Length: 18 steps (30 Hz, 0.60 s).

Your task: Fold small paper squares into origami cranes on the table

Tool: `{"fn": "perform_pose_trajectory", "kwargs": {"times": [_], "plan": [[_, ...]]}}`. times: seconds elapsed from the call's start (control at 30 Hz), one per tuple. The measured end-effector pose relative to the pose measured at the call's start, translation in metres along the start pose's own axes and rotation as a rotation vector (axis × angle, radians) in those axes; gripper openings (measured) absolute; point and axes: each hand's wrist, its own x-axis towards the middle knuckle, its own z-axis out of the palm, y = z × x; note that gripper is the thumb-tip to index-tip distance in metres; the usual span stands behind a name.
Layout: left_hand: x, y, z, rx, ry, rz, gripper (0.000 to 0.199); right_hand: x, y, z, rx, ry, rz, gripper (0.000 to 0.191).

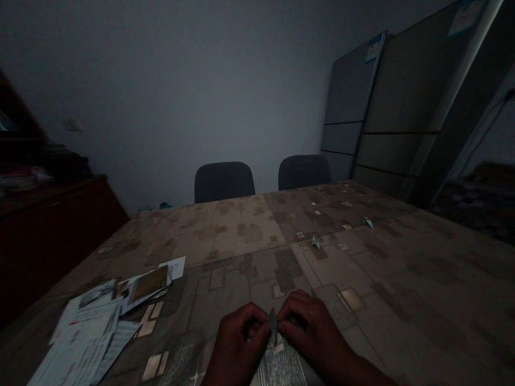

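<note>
A small folded grey paper piece (273, 325) stands upright between my two hands near the table's front edge. My left hand (241, 340) pinches it from the left with thumb and forefinger. From the right, my right hand (311, 327) pinches the same piece, its fingers bent. Below the hands lies a grey patterned area (284, 367), partly covered by them; whether it is a separate sheet or part of the cloth is unclear. Further back on the table sit a small green folded paper figure (316, 242) and a pale folded one (368, 223).
Printed papers (82, 335) and cards (149, 283) are spread at the table's left. The patterned tablecloth (225, 236) covers the table. Two dark chairs (224, 182) (304, 171) stand behind it, a cabinet (350, 102) at the back right and a wooden one (60, 225) at the left.
</note>
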Motion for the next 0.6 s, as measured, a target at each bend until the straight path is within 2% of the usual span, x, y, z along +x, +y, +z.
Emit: {"fn": "perform_pose_trajectory", "kwargs": {"times": [0.17, 0.3, 0.6], "plan": [[-0.001, -0.004, -0.002, 0.084, -0.061, 0.054, 0.013, 0.000, 0.000, 0.002, -0.034, -0.028, 0.007, 0.014], [-0.002, 0.000, -0.002, 0.080, -0.031, 0.084, 0.013, -0.001, 0.001, 0.004, -0.022, -0.022, 0.020, 0.015], [0.001, 0.007, -0.002, -0.083, 0.047, -0.070, 0.016, -0.001, -0.003, -0.001, 0.025, -0.009, 0.094, 0.013]]}}
